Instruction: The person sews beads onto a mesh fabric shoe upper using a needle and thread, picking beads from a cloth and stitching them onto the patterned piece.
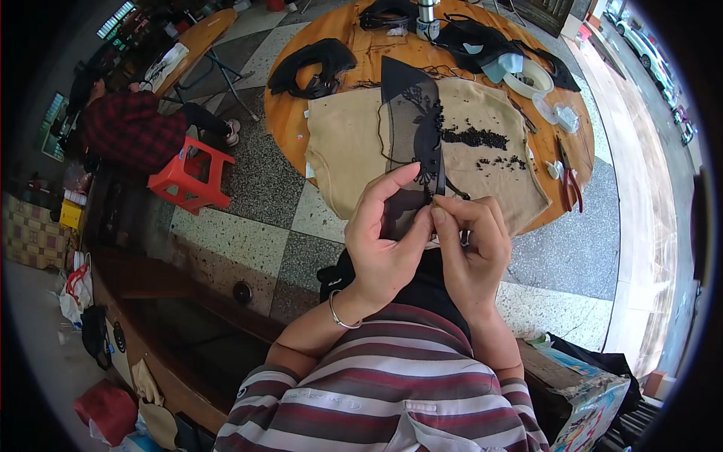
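A strip of sheer black mesh fabric [407, 128] with dark beaded branch shapes runs from the table toward me. My left hand [388, 233] is curved around its near end, holding it between thumb and fingers. My right hand [474, 233] is pinched shut at the fabric's edge, its fingertips touching my left thumb. What sits in that pinch is too small to make out. Just beyond my hands, loose black beads [474, 137] lie in rows and scatters on a beige cloth [343, 128]. A thin black cord curls along the left side of the mesh.
The round wooden table [290, 124] also bears black fabric bundles [312, 68], a tape roll [529, 79], red-handled pliers [570, 184] and a metal canister [427, 19]. At left, a person in a checked shirt [135, 124] sits on a red stool [192, 177].
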A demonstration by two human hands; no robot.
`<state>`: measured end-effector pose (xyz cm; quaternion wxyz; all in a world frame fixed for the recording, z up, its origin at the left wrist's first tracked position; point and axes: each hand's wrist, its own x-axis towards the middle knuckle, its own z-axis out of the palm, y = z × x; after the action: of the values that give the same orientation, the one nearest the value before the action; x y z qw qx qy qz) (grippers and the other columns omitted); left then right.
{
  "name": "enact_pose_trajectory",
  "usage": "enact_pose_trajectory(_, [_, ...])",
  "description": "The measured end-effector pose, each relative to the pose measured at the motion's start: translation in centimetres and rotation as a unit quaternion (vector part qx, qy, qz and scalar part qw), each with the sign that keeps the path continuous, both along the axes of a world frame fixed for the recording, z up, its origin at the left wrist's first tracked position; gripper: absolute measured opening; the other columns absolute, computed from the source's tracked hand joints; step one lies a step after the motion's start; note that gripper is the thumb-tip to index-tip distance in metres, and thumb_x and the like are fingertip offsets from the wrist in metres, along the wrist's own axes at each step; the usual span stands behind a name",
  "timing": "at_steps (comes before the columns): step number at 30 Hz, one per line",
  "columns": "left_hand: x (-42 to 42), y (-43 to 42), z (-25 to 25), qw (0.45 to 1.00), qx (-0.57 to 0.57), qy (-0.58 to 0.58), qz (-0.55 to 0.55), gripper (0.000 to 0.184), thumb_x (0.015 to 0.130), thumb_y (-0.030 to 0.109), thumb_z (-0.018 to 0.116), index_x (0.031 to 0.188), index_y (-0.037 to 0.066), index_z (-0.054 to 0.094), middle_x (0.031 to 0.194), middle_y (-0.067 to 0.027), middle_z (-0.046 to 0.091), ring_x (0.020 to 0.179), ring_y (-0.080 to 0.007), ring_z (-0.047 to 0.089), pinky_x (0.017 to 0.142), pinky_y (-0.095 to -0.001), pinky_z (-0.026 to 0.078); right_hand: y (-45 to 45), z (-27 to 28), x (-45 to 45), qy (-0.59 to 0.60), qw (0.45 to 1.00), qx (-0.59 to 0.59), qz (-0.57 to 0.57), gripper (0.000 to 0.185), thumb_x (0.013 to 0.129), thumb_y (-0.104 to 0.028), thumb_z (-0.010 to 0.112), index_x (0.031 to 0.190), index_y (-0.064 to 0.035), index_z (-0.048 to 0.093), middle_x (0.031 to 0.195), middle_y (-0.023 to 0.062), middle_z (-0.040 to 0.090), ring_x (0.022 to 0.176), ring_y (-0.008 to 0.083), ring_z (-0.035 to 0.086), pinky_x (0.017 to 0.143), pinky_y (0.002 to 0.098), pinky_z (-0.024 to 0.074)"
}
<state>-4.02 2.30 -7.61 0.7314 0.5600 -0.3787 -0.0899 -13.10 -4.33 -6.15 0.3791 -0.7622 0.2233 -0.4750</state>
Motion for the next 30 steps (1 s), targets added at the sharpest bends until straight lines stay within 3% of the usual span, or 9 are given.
enact_pose_trajectory(16, [-1.9, -0.9, -0.3, 0.984, -0.089, 0.151, -0.036, 0.045, 0.083, -0.006, 0.062, 0.125, -0.003, 0.047, 0.096, -0.0048, 0.062, 0.082, -0.0065, 0.060, 0.074, -0.0197, 0.051, 0.2, -0.5, -0.3, -0.010, 1.000, 0.025, -0.011, 0.014, 0.081, 0.001, 0.067, 0.095, -0.0007, 0.065, 0.076, 0.0037, 0.051, 0.059, 0.0078, 0.049, 0.051, 0.0208, 0.0382])
enact_pose_trajectory(30, [-2.2, -0.6, -1.3, 0.988, -0.096, 0.112, -0.048, 0.046, 0.085, -0.007, 0.059, 0.129, -0.003, 0.043, 0.104, -0.0086, 0.061, 0.089, -0.0099, 0.060, 0.078, -0.0228, 0.052, 0.2, -1.6, 0.3, -0.046, 0.998, 0.024, -0.029, 0.014, 0.080, 0.000, 0.067, 0.095, -0.0016, 0.066, 0.074, 0.0032, 0.050, 0.059, 0.0087, 0.048, 0.051, 0.0224, 0.0372])
